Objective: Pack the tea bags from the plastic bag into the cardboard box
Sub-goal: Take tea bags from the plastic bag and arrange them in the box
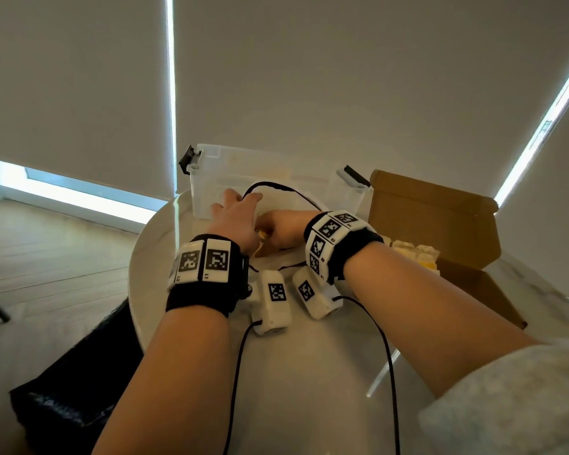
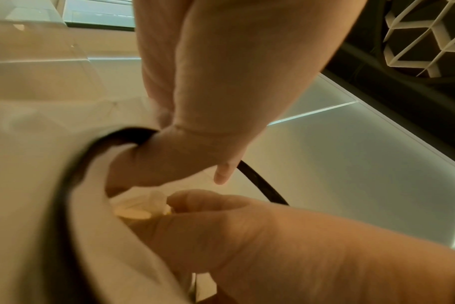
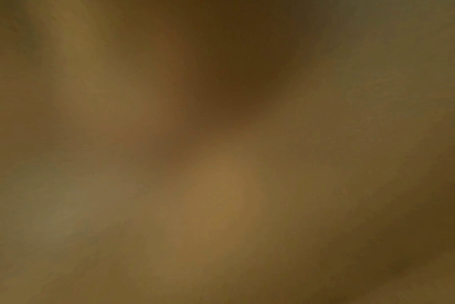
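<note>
A whitish plastic bag (image 1: 288, 200) with a black rim (image 2: 73, 174) lies mid-table between my hands. My left hand (image 1: 235, 211) hooks its fingers (image 2: 169, 148) over that rim and holds the mouth apart. My right hand (image 1: 283, 229) reaches into the mouth and pinches a white and yellow tea bag (image 2: 140, 205) between thumb and fingers (image 2: 200, 199). The open cardboard box (image 1: 434, 218) stands to the right, with several yellow and white tea bags (image 1: 414, 252) inside. The right wrist view is a brown blur and shows nothing I can name.
A clear plastic container (image 1: 217, 178) with black latches stands behind the bag. Black cables run over the white round table (image 1: 309, 372) towards me. The table's left edge is close to my left wrist.
</note>
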A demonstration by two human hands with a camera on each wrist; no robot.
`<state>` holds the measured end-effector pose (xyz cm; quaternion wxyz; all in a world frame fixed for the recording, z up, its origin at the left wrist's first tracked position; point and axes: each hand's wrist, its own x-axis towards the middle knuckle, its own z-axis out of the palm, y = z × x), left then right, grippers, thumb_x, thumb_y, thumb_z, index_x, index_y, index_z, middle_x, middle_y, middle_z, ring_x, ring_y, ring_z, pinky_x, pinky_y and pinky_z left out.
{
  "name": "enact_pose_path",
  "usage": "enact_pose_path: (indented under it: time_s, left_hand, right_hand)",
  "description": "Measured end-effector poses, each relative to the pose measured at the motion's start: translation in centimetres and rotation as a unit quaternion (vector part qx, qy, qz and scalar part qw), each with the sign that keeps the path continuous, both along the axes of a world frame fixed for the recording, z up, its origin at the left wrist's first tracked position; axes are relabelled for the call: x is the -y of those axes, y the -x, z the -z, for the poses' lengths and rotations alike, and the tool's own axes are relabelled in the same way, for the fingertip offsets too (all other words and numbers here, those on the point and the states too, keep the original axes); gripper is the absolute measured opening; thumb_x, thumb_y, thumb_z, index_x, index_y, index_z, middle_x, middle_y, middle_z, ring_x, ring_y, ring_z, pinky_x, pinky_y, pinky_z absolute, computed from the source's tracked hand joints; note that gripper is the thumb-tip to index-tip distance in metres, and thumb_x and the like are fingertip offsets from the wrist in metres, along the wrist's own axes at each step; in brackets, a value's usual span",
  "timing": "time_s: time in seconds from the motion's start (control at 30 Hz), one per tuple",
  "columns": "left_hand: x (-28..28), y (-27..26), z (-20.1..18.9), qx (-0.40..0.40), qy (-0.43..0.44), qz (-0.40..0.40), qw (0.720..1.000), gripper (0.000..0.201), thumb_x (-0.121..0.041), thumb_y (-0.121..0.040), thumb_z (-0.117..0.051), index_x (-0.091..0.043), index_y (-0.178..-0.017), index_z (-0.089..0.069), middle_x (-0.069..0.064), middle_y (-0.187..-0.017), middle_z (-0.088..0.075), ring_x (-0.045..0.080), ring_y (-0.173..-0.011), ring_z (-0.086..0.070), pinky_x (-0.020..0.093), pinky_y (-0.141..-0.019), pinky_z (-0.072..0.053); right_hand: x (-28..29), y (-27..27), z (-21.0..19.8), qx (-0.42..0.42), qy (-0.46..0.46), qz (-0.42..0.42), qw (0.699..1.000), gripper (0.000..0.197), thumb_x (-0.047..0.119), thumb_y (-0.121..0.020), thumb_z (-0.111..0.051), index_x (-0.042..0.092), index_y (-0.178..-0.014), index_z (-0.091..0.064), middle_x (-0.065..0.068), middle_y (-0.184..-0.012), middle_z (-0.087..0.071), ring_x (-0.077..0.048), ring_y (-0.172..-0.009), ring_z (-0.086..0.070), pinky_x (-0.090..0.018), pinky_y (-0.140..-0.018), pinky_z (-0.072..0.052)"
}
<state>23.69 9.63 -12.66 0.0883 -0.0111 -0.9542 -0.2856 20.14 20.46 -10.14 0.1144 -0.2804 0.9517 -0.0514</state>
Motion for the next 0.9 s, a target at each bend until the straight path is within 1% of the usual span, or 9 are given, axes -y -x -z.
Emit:
enact_pose_path:
  time_s: [0.17, 0.27, 0.33, 0.43, 0.53, 0.6, 0.7, 0.8, 0.9]
  left_hand:
    - [-0.1, -0.1, -0.1, 0.006, -0.003, 0.002, 1.000, 0.086, 0.004, -0.077, -0.061, -0.027, -0.147, -0.023, 0.010, -0.137, -0.025, 0.034, -0.120, -0.031, 0.036, -0.087, -0.036]
    - [-0.2, -0.2, -0.1, 0.003, -0.006, 0.004, 1.000, 0.088, 0.008, -0.075, -0.060, -0.027, -0.147, -0.024, 0.010, -0.136, -0.026, 0.033, -0.119, -0.031, 0.036, -0.084, -0.036]
    - [-0.1, -0.2, 0.0, 0.000, -0.006, 0.003, 1.000, 0.089, 0.009, -0.073, -0.060, -0.027, -0.147, -0.024, 0.010, -0.135, -0.026, 0.033, -0.118, -0.032, 0.033, -0.080, -0.035]
    - [-0.2, -0.2, 0.0, 0.000, -0.009, 0.000, 1.000, 0.089, 0.010, -0.074, -0.060, -0.028, -0.147, -0.024, 0.009, -0.135, -0.026, 0.033, -0.118, -0.031, 0.032, -0.080, -0.034]
    - [-0.2, -0.1, -0.1, 0.005, -0.007, -0.004, 1.000, 0.089, 0.007, -0.074, -0.062, -0.029, -0.146, -0.024, 0.008, -0.136, -0.026, 0.032, -0.119, -0.031, 0.033, -0.082, -0.034]
    - [-0.2, 0.0, 0.0, 0.007, -0.010, -0.001, 1.000, 0.088, 0.003, -0.075, -0.064, -0.029, -0.146, -0.024, 0.008, -0.135, -0.026, 0.032, -0.119, -0.031, 0.036, -0.087, -0.036]
    - [-0.2, 0.1, 0.1, 0.003, -0.018, -0.002, 1.000, 0.085, 0.007, -0.075, -0.058, -0.029, -0.145, -0.026, 0.008, -0.136, -0.026, 0.032, -0.119, -0.031, 0.035, -0.089, -0.037]
    - [-0.3, -0.1, -0.1, -0.001, -0.012, -0.004, 1.000, 0.078, 0.002, -0.076, -0.057, -0.028, -0.142, -0.029, 0.006, -0.139, -0.024, 0.031, -0.124, -0.027, 0.039, -0.096, -0.034]
    - [-0.7, -0.4, -0.9, -0.028, -0.017, -0.023, 0.999, 0.068, -0.004, -0.077, -0.053, -0.035, -0.136, -0.039, -0.002, -0.149, -0.018, 0.027, -0.136, -0.013, 0.051, -0.109, -0.016]
  right_hand:
    - [0.1, 0.1, 0.1, -0.035, -0.038, 0.021, 0.998, 0.038, 0.024, -0.088, -0.065, 0.007, -0.121, -0.055, 0.000, -0.098, -0.049, -0.015, -0.089, -0.046, -0.026, -0.076, -0.034]
    - [-0.2, 0.1, -0.3, -0.073, -0.009, 0.036, 0.997, 0.031, 0.014, -0.083, -0.069, 0.005, -0.111, -0.062, -0.004, -0.092, -0.055, -0.017, -0.079, -0.052, -0.025, -0.064, -0.043]
    - [-0.5, 0.1, -0.5, -0.105, 0.005, 0.042, 0.994, 0.026, 0.008, -0.080, -0.070, 0.003, -0.105, -0.065, -0.008, -0.087, -0.058, -0.017, -0.071, -0.052, -0.022, -0.052, -0.041]
    - [-1.2, -0.2, -0.6, -0.127, 0.021, 0.035, 0.991, 0.020, 0.006, -0.081, -0.066, 0.002, -0.100, -0.067, -0.014, -0.097, -0.065, -0.019, -0.078, -0.054, -0.026, -0.058, -0.040]
    - [-2.0, -0.7, -1.4, -0.156, 0.076, 0.019, 0.985, 0.019, 0.002, -0.085, -0.056, 0.000, -0.099, -0.068, -0.015, -0.101, -0.067, -0.025, -0.091, -0.060, -0.032, -0.072, -0.046]
    - [-2.5, -1.3, -2.2, -0.172, 0.122, 0.006, 0.977, 0.020, 0.002, -0.086, -0.053, -0.001, -0.099, -0.068, -0.014, -0.102, -0.067, -0.024, -0.093, -0.060, -0.031, -0.079, -0.048]
    - [-3.4, -2.2, -3.8, -0.174, 0.204, 0.005, 0.963, 0.014, 0.004, -0.087, -0.059, 0.002, -0.097, -0.068, -0.007, -0.096, -0.065, -0.013, -0.080, -0.058, -0.023, -0.073, -0.049]
    - [-4.6, -3.4, -5.3, -0.154, 0.300, 0.041, 0.941, 0.011, 0.002, -0.086, -0.062, 0.002, -0.095, -0.068, 0.002, -0.079, -0.061, -0.005, -0.061, -0.058, -0.015, -0.058, -0.053]
    - [-6.4, -4.8, -6.4, -0.125, 0.380, 0.082, 0.913, 0.008, 0.002, -0.086, -0.062, 0.005, -0.092, -0.068, 0.002, -0.078, -0.062, -0.004, -0.063, -0.059, -0.016, -0.058, -0.055]
